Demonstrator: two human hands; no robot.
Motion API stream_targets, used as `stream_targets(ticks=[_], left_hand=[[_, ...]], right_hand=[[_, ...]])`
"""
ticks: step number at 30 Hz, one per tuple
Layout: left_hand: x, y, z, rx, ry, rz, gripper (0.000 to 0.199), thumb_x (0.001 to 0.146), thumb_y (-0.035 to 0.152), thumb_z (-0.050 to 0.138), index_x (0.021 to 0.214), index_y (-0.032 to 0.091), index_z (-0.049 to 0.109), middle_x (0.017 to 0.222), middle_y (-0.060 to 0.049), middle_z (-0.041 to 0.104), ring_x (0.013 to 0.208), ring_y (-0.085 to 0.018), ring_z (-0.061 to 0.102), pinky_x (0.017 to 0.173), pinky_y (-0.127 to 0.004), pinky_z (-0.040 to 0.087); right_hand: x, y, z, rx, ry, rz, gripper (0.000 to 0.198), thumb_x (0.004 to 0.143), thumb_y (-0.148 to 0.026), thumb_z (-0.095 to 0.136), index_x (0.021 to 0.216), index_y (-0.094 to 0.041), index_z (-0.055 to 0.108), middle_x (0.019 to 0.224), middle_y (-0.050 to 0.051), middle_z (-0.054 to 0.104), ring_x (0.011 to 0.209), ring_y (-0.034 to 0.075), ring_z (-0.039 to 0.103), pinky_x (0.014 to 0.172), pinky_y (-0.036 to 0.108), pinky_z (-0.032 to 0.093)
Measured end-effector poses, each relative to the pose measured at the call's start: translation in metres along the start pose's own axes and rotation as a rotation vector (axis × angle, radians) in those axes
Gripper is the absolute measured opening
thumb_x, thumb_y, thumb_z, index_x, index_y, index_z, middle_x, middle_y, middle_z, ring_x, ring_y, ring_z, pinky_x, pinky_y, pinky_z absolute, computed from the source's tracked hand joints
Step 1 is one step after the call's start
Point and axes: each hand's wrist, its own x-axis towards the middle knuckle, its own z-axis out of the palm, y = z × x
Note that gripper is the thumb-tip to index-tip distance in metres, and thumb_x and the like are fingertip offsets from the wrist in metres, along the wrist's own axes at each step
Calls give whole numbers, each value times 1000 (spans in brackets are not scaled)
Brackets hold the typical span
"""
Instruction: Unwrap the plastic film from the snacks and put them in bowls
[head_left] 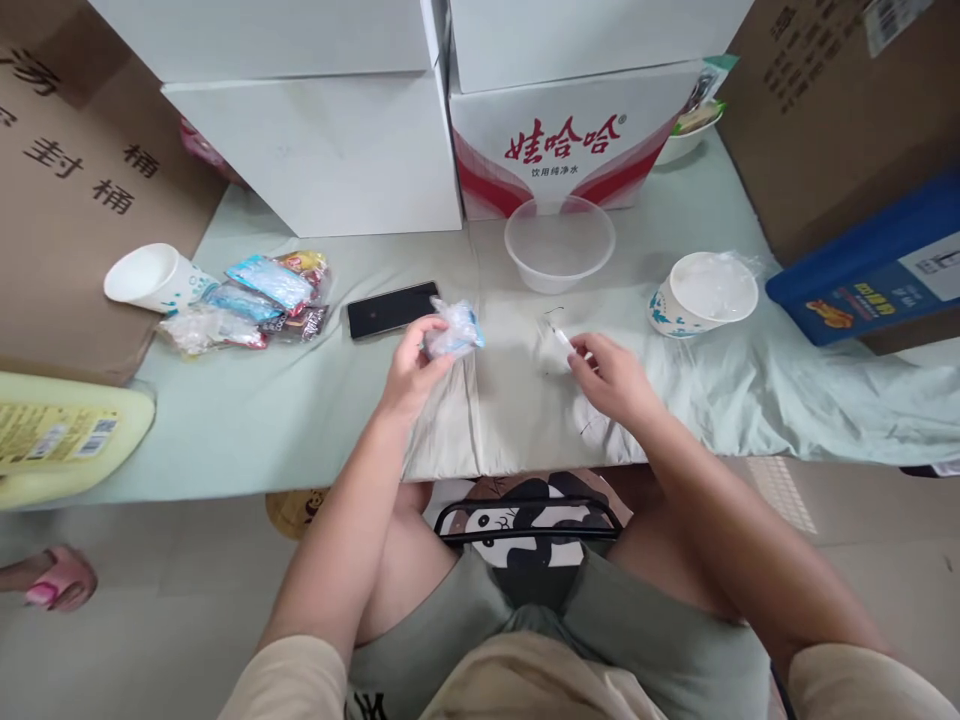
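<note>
My left hand (416, 365) is closed on a crumpled clear-and-blue plastic packet (454, 330), held over the table near a dark phone (391, 310). Pinched in my right hand (611, 378) is a small white stick-like piece (562, 341), its exact kind too small to make out. Beyond that hand stands a round translucent plastic bowl (559, 250). Farther right is a paper cup (686, 300) with clear plastic film in its mouth. Several wrapped packets (274, 285) lie in a pile at the left, beside a tipped paper cup (150, 278).
White cartons (315, 155) line the back of the cloth-covered table (300, 420). Brown cardboard boxes (82, 240) flank it, with a blue package (862, 265) at the right. A yellow jug (71, 435) stands at the left edge. Another person's foot (67, 578) shows on the floor.
</note>
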Motion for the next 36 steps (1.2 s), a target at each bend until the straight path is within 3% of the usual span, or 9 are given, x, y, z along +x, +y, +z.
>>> stream_targets(ticks=[2,6,8,11,20,24,29,33,36], left_hand=[[2,4,14,71,-1,-13,21,86,33,52,100,23,63,138,-11,60,118,-23,66,88,-34,59],[1,5,30,356,32,88,20,82,22,63,101,23,68,146,-13,52,147,-29,47,113,-42,49],[-1,2,33,380,-5,104,38,82,20,66,120,24,64,146,-13,53,142,-28,52,110,-41,50],[-2,-5,34,306,-34,81,58,85,24,66,140,23,48,139,-13,60,116,-22,66,97,-35,57],[-1,-3,33,328,-73,229,62,79,23,74,137,22,50,136,-12,63,113,-23,68,95,-34,58],[-1,-13,28,270,-39,156,61,83,24,72,139,23,49,138,-12,61,109,-22,69,91,-34,59],[3,-21,22,436,76,191,70,75,34,85,138,26,55,152,-15,50,143,-35,49,116,-51,45],[6,-13,28,355,88,175,31,82,32,80,109,23,69,131,-11,64,128,-29,60,111,-46,48],[5,-3,37,47,71,84,15,88,36,73,89,21,68,118,-8,70,115,-23,67,100,-37,53]], right_hand=[[12,-8,4,146,54,-21,29,98,-41,43,109,-23,64,90,7,68,73,21,64,73,36,51],[23,-14,21,264,84,-83,37,104,-46,34,113,-25,63,80,5,64,74,22,63,74,36,51],[21,-13,26,244,72,-117,41,104,-49,35,113,-24,66,83,7,66,78,23,64,76,37,52],[16,-8,27,187,48,-181,43,103,-49,40,114,-23,73,90,9,68,77,23,63,76,38,53],[18,-7,35,74,76,-299,35,103,-40,51,113,-24,81,97,9,73,72,17,64,64,31,50],[17,10,21,-91,88,-229,32,100,-38,54,107,-26,83,98,7,74,68,16,64,64,32,49],[20,37,6,-259,183,-86,33,96,-41,57,110,-23,81,104,11,73,80,24,69,71,38,51],[22,40,14,-286,246,-140,30,93,-39,59,109,-22,78,108,14,72,98,32,69,86,49,54],[19,26,22,-135,222,-272,31,94,-39,60,117,-22,73,115,15,71,105,32,69,93,51,56]])
